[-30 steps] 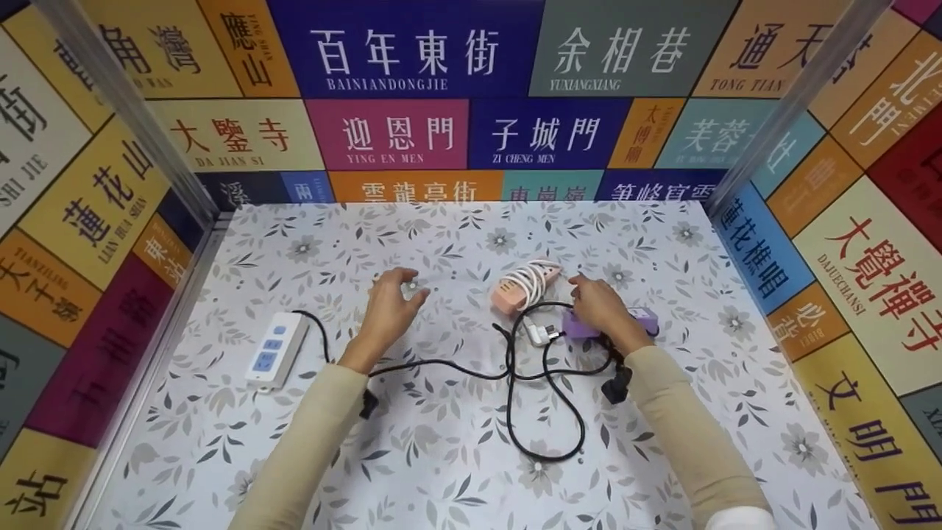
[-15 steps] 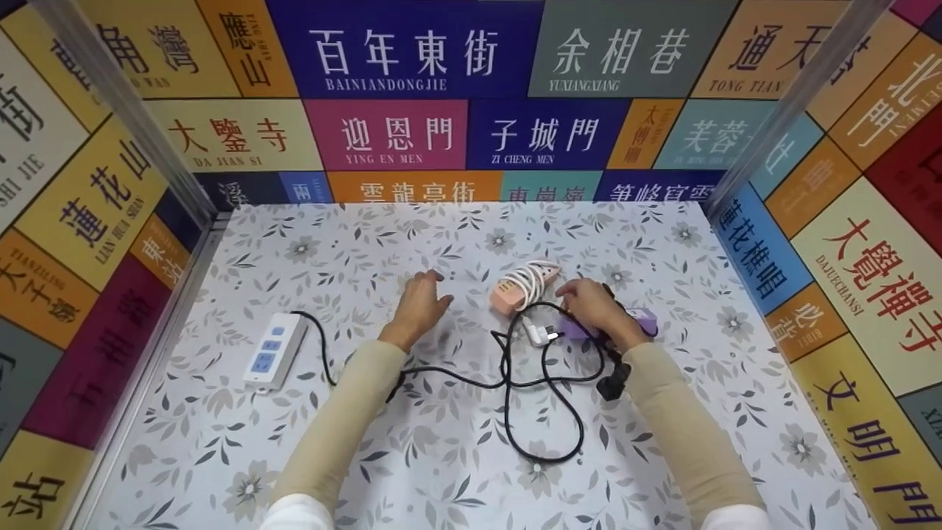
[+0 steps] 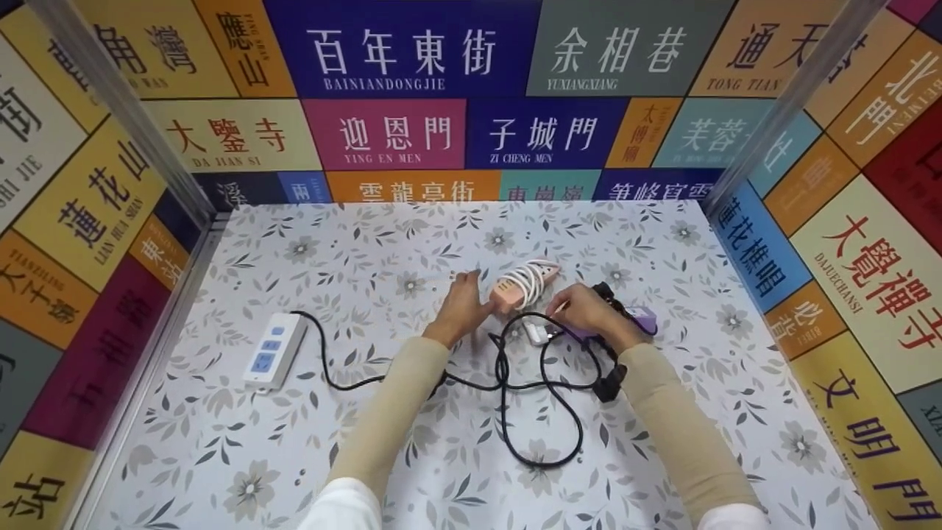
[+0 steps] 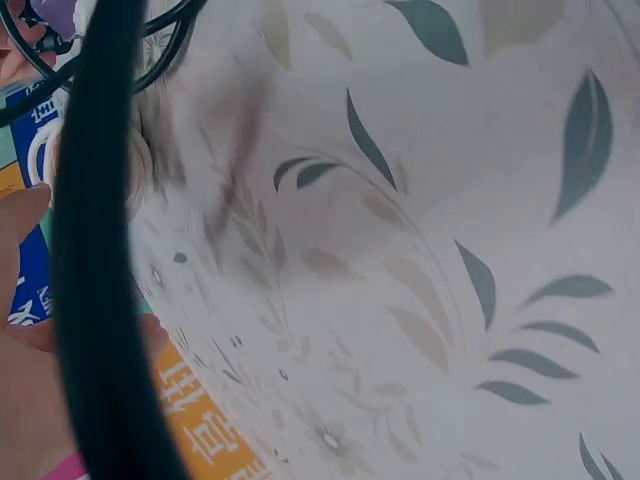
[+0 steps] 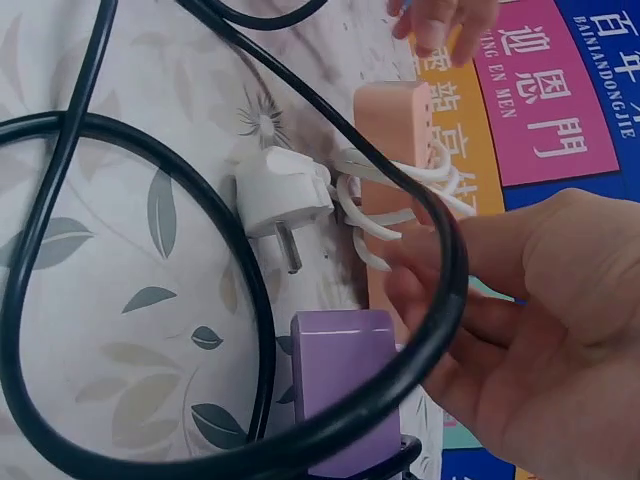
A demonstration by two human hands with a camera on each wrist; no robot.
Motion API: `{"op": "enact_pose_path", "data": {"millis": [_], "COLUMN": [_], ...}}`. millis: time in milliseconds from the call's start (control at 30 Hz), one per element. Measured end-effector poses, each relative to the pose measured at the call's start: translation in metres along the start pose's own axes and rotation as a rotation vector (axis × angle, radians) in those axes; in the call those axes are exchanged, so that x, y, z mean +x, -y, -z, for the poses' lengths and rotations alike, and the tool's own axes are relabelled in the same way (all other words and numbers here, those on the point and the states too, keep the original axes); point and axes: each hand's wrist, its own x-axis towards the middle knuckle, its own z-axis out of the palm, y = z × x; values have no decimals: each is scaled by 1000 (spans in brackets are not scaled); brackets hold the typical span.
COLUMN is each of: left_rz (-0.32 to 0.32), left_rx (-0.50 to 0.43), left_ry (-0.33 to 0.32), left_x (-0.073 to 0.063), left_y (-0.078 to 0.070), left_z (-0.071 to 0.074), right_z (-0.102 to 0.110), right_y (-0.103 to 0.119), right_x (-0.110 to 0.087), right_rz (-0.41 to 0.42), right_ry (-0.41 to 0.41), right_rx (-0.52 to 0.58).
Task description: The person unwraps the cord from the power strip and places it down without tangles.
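A pink power strip (image 3: 508,294) with its white cord (image 3: 531,276) wound round it lies centre right in the head view. My left hand (image 3: 465,309) is beside its near left end, fingers apart and thumb toward it; the right wrist view shows those fingertips off the strip. My right hand (image 3: 585,309) has bent fingers over the purple power strip (image 5: 345,370), near the white plug (image 5: 283,190). In the right wrist view its fingertips (image 5: 405,285) overlap the white cord, and I cannot tell whether they pinch it. Black cable (image 5: 440,290) crosses in front.
On the left lies a white power strip (image 3: 276,352) with blue sockets. Its black cable (image 3: 346,388) runs right into tangled loops. A black plug (image 3: 608,384) lies by the right wrist. Sign-printed walls enclose the floral tabletop (image 3: 353,243) at the back and sides.
My left hand has moved right to the pink power strip. My right hand has shifted slightly left and down, fingertips closer to the white plug. The black cable loops have shifted a little.
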Motion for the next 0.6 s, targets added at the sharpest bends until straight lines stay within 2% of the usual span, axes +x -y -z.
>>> {"op": "enact_pose_path", "data": {"millis": [133, 300, 433, 600], "left_rz": [-9, 7, 41, 0], "left_rx": [-17, -54, -27, 27], "left_ry": [59, 106, 93, 38], "left_x": [2, 5, 11, 15], "left_y": [-7, -15, -21, -25], "left_z": [-6, -13, -18, -27], "right_z": [-6, -14, -17, -21], "right_y": [3, 5, 2, -4], "right_x": [1, 5, 9, 11], "right_rz": [39, 19, 14, 13], "right_ry": [-23, -16, 3, 39], "right_rx": [-68, -107, -175, -256]}}
